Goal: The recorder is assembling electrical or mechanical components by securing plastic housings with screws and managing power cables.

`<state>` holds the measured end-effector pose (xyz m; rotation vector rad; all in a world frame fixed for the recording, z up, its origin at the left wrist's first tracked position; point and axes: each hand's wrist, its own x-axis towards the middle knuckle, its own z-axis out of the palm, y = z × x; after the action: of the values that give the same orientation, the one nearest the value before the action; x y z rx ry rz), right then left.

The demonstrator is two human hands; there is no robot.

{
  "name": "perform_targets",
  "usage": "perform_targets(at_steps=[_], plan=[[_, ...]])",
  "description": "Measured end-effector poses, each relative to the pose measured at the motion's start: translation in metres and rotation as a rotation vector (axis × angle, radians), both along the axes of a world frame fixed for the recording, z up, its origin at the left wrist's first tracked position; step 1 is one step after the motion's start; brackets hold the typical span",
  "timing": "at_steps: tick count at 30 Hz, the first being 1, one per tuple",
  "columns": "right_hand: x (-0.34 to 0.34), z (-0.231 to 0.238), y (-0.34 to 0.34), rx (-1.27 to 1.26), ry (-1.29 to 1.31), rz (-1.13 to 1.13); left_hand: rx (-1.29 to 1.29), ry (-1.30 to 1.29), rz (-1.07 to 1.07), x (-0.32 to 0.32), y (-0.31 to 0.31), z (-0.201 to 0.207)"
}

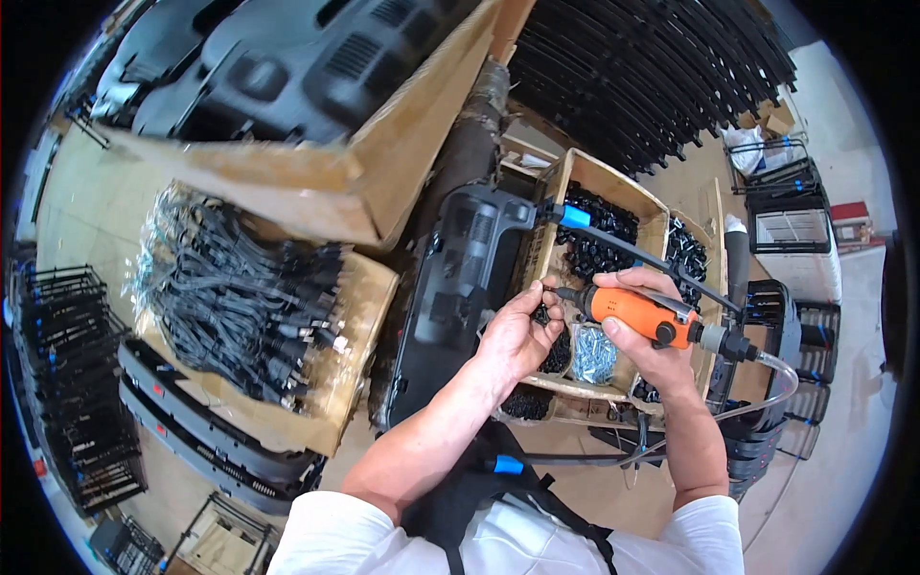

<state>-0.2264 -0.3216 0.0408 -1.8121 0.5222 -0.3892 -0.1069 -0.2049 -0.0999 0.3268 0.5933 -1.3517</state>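
The orange tool (632, 316) looks like smooth plastic, the silver bits (594, 356) shiny metal, the brown box (426, 129) dull cardboard.

Bundled black cables (230, 297) lie heaped in an open cardboard carton (372, 292). Large moulded black plastic panels (302, 62) sit beyond it, and dark frames (81, 379) stand stacked at far left.
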Motion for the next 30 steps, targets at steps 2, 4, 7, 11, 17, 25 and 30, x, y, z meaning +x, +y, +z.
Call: perform_targets(at_steps=[2,4,7,11,17,25,30], plan=[[0.009,-0.01,-0.027,-0.001,-0.005,-0.007,-0.048,0.013,0.026,0.003,-0.027,-0.011],[0.024,-0.018,-0.049,0.015,0.012,-0.035,-0.036,0.016,0.066,0.011,-0.052,-0.014],[0.046,-0.034,-0.081,0.013,0.002,-0.07,-0.038,-0.056,0.086,0.017,-0.081,-0.025],[0.074,-0.053,-0.107,0.052,0.003,-0.102,0.07,-0.307,-0.071,0.009,-0.075,-0.025],[0.1,-0.071,-0.117,0.072,-0.011,-0.024,0.114,-0.301,-0.096,0.007,-0.058,-0.048],[0.115,-0.072,-0.112,-0.01,0.088,0.019,0.11,-0.482,-0.087,0.019,-0.054,-0.056],[0.121,-0.072,-0.113,-0.146,0.215,0.071,0.175,-0.495,-0.011,0.025,-0.065,-0.062]])
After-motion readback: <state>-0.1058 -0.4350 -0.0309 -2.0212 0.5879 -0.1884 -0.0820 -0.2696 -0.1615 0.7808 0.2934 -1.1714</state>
